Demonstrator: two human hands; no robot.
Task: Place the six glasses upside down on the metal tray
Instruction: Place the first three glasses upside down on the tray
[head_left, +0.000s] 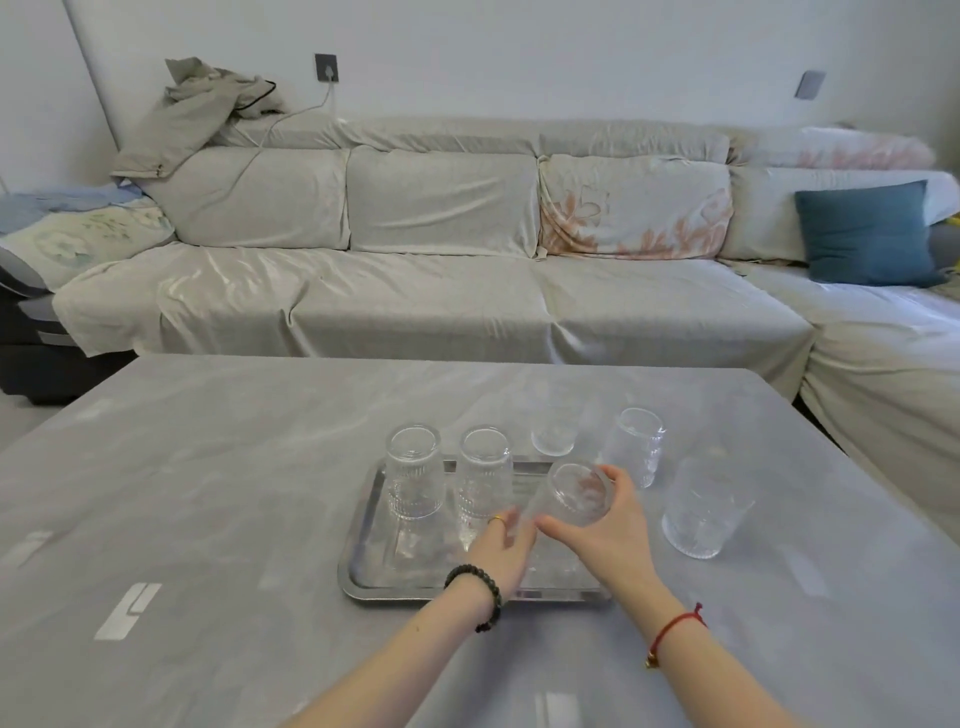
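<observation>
A metal tray lies on the grey table. Two ribbed glasses stand upside down at its back: one on the left, one beside it. Both hands hold a third glass, tilted base-up over the tray's right side; my right hand wraps its right side and my left hand touches its lower left. Off the tray, an upright glass stands behind it. Another glass stands to the right, and a further upright glass stands nearer on the right.
The grey table runs to a covered sofa behind it, with a blue cushion at the right. White marks show on the tabletop at the left.
</observation>
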